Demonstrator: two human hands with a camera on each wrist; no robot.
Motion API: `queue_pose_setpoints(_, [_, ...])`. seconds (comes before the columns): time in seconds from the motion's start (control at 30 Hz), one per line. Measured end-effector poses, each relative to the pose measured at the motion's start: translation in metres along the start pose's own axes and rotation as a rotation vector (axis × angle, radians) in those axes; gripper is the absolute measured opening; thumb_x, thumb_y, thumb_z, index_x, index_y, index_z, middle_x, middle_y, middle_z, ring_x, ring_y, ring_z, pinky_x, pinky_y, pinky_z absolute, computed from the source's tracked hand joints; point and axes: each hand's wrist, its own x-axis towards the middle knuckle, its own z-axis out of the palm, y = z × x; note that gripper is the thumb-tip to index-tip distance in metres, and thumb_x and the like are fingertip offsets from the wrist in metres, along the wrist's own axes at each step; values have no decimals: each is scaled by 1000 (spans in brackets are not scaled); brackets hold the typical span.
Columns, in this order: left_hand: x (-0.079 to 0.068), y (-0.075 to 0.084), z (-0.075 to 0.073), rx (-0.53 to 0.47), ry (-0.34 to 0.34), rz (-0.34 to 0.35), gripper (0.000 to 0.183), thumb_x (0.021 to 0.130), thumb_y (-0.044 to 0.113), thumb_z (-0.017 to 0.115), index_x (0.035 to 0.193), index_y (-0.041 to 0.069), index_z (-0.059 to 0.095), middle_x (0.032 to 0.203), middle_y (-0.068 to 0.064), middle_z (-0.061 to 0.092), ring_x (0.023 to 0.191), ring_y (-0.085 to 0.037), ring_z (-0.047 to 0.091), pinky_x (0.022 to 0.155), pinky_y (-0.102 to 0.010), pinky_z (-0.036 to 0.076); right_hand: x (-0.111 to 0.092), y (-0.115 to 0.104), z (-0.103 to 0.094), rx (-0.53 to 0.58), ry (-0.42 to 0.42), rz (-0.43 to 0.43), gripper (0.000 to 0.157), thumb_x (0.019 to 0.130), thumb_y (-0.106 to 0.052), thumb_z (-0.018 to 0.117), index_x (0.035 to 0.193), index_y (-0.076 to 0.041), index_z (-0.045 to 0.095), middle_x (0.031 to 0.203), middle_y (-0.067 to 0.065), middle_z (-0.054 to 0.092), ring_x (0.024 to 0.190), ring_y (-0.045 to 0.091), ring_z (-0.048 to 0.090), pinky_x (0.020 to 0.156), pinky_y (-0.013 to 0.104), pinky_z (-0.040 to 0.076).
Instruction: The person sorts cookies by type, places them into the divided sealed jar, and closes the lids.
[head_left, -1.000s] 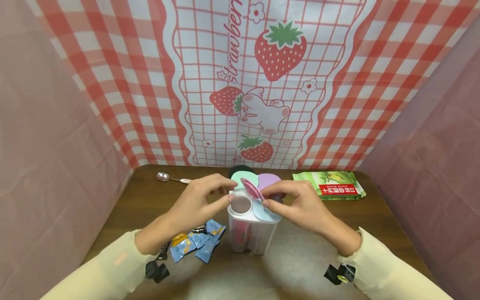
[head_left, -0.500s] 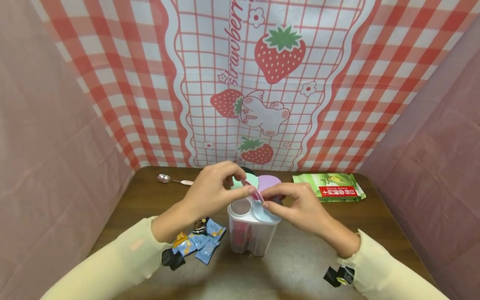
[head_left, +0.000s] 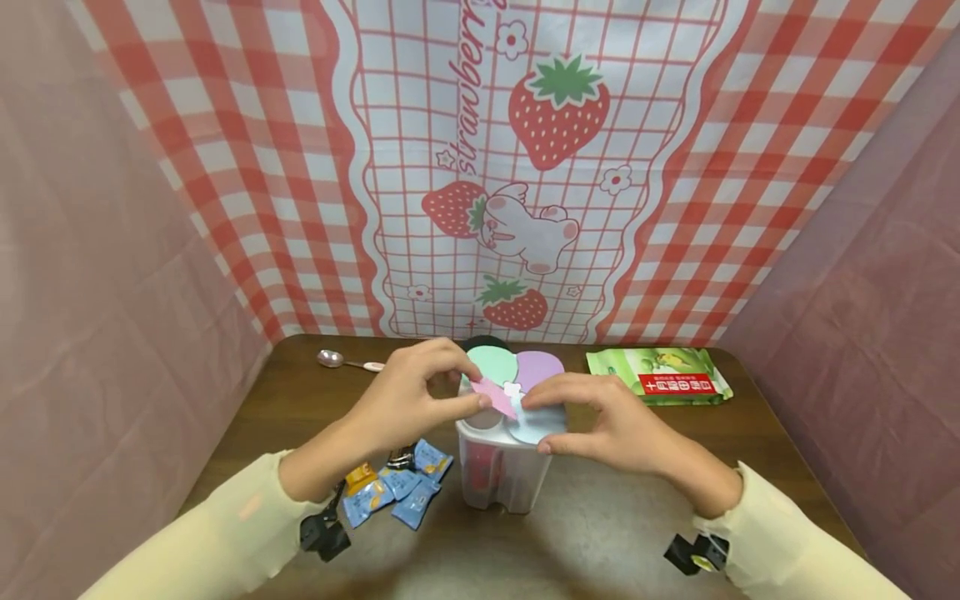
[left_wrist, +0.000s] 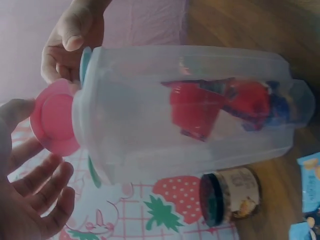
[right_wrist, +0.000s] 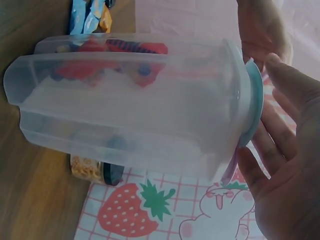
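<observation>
A clear plastic storage container point(head_left: 517, 477) stands upright on the table, with red-wrapped packets point(left_wrist: 197, 107) inside at the bottom. Its white top carries a mint lid point(head_left: 492, 363), a purple lid point(head_left: 542, 367) and a light blue lid point(head_left: 536, 429). My left hand point(head_left: 408, 396) pinches the pink lid point(head_left: 495, 398) between thumb and fingers, tilted up over the front left opening. Around the light blue lid my right hand point(head_left: 618, 429) is spread, thumb near its front edge and fingers over its back. Whether the right fingers touch that lid is hard to tell.
Several small blue, orange and black snack packets point(head_left: 401, 487) lie left of the container. A jar with a dark lid point(left_wrist: 242, 195) stands behind it. A spoon point(head_left: 341, 360) lies at the back left, a green wipes pack point(head_left: 660, 375) at the back right.
My left hand has come to the pink lid and taken hold of it. The right hand has let go of that lid and spread over the light blue one.
</observation>
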Motion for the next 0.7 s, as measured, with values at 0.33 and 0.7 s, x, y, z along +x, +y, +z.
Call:
queue_pose_setpoints(0.33, [-17, -12, 5, -6, -58, 63, 21, 82, 30, 89, 97, 22, 76, 103, 14, 67, 97, -9, 65, 85, -34, 56, -5, 1, -7, -8, -19, 39, 39, 81, -16, 89, 118, -20, 76, 122, -7, 73, 113, 13, 68, 93, 28, 56])
queue_pose_setpoints(0.7, [-18, -19, 5, 48, -108, 66, 37, 85, 36, 85, 116, 21, 72, 127, 7, 63, 118, -11, 59, 99, -39, 52, -11, 3, -10, 7, 31, 102, 53, 79, -16, 90, 129, -15, 71, 138, 1, 64, 130, 18, 58, 107, 27, 47])
